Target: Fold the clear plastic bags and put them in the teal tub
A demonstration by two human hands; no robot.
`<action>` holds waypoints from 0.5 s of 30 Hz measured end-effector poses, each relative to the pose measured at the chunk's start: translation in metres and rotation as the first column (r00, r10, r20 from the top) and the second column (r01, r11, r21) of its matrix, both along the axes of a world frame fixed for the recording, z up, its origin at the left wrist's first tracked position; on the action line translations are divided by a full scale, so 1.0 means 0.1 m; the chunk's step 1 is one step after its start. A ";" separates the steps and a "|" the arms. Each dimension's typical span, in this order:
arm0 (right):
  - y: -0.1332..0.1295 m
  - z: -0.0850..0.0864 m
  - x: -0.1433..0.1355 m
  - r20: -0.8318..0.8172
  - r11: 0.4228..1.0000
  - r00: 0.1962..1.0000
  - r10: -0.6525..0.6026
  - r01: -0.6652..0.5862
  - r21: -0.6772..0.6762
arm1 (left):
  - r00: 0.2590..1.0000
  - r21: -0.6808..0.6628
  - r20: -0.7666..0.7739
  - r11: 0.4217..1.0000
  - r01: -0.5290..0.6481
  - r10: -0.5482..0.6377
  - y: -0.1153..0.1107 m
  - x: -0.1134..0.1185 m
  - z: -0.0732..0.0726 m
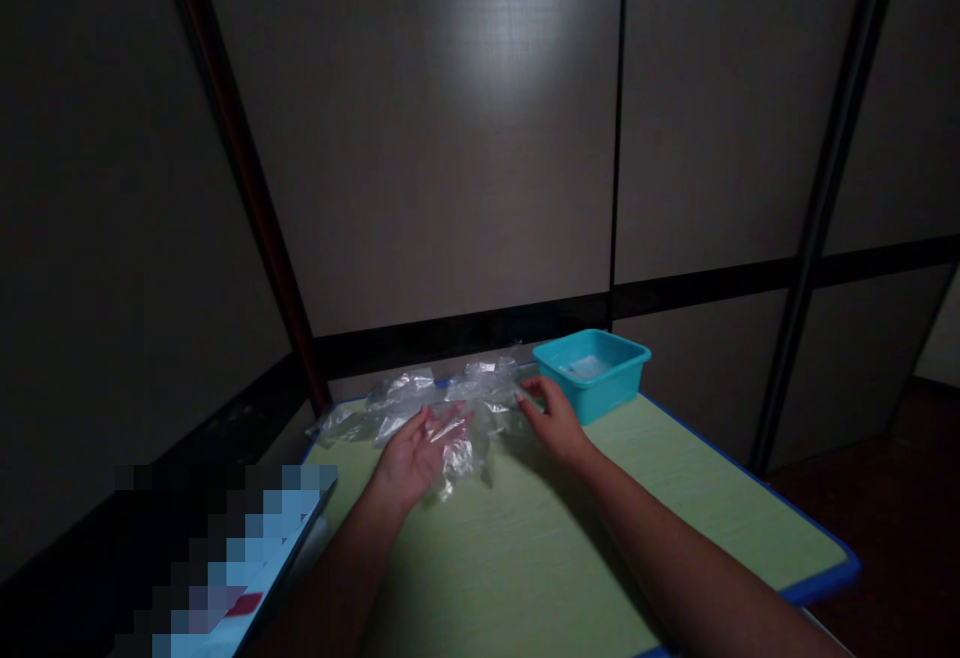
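Note:
Clear, crinkled plastic bags (405, 390) lie in a loose heap along the far edge of the green table. My left hand (412, 456) is turned palm up with its fingers spread, and a piece of clear plastic (457, 458) lies over the fingers and hangs beside them. To the right, my right hand (551, 420) has its thumb and fingers apart at the right end of the plastic, just in front of a turquoise basket (611, 393). Something pale and clear sits inside the basket.
The green table (480, 568) has a blue rim. Behind it stands a dark panelled cabinet (450, 188). At the lower left, a bright screen-like object (262, 563) is partly pixelated beside the table.

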State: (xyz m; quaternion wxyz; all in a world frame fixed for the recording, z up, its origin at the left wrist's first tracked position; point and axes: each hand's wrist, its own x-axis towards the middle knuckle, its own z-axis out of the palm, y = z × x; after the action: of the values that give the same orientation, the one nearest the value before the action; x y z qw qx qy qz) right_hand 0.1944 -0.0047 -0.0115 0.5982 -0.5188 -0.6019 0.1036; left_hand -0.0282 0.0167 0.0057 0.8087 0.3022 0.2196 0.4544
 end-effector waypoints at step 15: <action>-0.33 0.06 -0.28 0.311 0.890 0.837 0.451 -0.395 -0.227 | 0.971 0.143 -0.008 0.960 0.239 -0.241 -0.19 0.09 0.04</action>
State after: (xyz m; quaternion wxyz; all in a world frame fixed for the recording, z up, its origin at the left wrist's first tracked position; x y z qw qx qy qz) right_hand 0.1662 -0.0381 -0.0052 0.4000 -0.4270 -0.7898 0.1839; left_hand -0.0188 -0.0024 0.0093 0.8351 0.3816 0.1442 0.3690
